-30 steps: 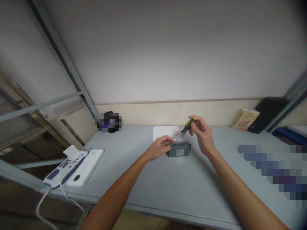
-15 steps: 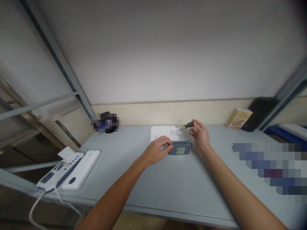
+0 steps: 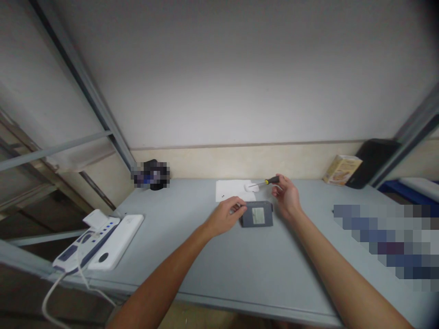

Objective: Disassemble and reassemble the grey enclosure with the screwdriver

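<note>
A dark grey box-shaped device (image 3: 247,218) with a pale label is near the middle of the grey table. My left hand (image 3: 229,214) pinches its upper left edge between thumb and fingers. In my right hand (image 3: 287,194), to the upper right of the device, is a screwdriver (image 3: 272,180) with a black and yellow handle, its shaft pointing left. Behind the device lies a white sheet (image 3: 229,188) with tiny dark specks on it. A small white object (image 3: 251,187) rests at the sheet's right side, beyond the screwdriver tip.
On the left are a power strip (image 3: 73,256) with cables and a long white device (image 3: 118,242). A yellow box (image 3: 342,170) leans by a black object (image 3: 372,162) at the back right. Blurred items sit at the back left and right.
The grey device has tilted, so its labelled face shows more fully. The screwdriver and my right hand have shifted slightly right and down. My left hand keeps its hold.
</note>
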`<move>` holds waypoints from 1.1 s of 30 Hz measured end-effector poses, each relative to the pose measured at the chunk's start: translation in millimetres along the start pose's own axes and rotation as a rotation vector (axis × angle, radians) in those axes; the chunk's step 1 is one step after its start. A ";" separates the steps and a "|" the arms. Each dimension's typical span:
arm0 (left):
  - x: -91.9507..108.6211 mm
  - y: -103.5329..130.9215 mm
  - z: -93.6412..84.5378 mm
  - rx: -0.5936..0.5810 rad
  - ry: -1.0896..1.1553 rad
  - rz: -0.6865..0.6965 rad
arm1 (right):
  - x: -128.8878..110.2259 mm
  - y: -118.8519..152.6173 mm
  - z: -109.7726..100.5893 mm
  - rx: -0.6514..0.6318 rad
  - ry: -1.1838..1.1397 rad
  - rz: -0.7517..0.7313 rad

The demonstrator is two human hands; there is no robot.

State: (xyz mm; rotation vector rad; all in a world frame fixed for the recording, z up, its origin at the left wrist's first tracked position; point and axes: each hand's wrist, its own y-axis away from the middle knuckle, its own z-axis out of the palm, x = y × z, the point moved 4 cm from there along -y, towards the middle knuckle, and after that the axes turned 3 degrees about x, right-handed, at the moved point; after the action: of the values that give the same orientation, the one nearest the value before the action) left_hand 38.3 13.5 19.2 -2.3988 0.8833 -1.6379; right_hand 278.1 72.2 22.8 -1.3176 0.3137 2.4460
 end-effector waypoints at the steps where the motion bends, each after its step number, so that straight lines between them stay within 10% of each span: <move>1: -5.1 0.0 1.0 0.006 0.040 -0.055 | 0.0 -0.1 0.0 0.000 -0.002 0.000; 9: -17.1 -0.3 6.0 0.013 -0.073 -0.094 | 0.7 -2.5 -1.6 0.013 0.008 -0.003; 24: 28.9 6.7 -5.5 -0.241 -0.227 0.151 | -1.3 -3.7 -4.5 0.029 0.018 0.001; 33: 9.5 2.8 -6.6 -0.144 -0.153 -0.139 | -0.8 -4.1 -4.5 0.032 0.042 0.007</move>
State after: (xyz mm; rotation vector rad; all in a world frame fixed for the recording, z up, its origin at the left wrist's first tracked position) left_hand 33.7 7.8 28.6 -2.6969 0.8537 -1.4542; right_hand 283.6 74.2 20.8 -1.3574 0.3673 2.4113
